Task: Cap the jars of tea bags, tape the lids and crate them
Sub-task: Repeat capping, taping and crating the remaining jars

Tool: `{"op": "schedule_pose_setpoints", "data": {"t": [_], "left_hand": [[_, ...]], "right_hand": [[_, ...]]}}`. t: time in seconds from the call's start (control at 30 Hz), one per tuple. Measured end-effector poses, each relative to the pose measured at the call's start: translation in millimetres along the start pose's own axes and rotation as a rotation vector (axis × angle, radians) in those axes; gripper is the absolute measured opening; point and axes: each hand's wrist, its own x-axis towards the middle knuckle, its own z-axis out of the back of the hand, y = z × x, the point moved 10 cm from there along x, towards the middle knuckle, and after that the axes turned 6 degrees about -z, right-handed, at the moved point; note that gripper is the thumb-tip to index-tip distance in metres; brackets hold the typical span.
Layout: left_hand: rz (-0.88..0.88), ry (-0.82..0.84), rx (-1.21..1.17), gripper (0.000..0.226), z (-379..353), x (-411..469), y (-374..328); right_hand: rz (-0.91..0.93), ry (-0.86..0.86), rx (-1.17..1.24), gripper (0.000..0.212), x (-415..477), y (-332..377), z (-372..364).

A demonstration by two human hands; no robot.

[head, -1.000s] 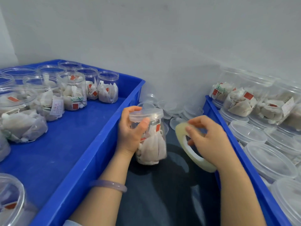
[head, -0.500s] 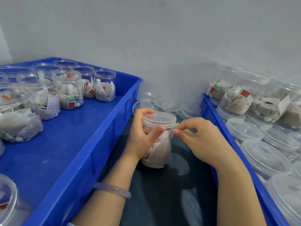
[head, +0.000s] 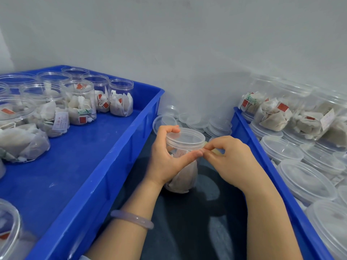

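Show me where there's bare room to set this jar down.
The left crate's blue floor is bare in front of its open jars. The dark strip between the crates is free near your wrists. Crowded: the right crate, packed with capped jars, and the loose lids behind the jar you hold.

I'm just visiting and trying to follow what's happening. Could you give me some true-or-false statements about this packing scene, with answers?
1. The jar gripped by the left hand has its lid on. True.
2. The jars in the left crate are capped. False: they stand open.
3. The bracelet is on the right wrist. False: it is on the left wrist.
4. Loose lids lie by the wall between the two crates. True.
5. The right hand pinches tape at the lid's rim. True.
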Motion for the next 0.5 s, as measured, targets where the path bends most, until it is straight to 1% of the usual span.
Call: {"op": "schedule_pose_setpoints", "data": {"t": [0.1, 0.23, 0.37, 0.5], "left_hand": [[-0.03, 0.004, -0.004, 0.062, -0.3, 0.5, -1.9], [-0.004, 0.006, -0.032, 0.053, 0.7, 1.8, 1.2], [0.045, 0.039, -0.105, 0.052, 2.3, 6.0, 1.9], [0.086, 0.084, -0.166, 0.052, 3.8, 9.5, 1.5]], "right_hand": [[0.004, -0.015, 0.002, 0.026, 0.1, -0.2, 0.3], [-0.033, -0.015, 0.038, 0.018, 0.6, -3.4, 0.5], [-0.062, -0.019, 0.175, 0.017, -1.2, -5.2, 6.6], [-0.083, 0.011, 0.204, 0.005, -3.5, -9.0, 9.4]]}}
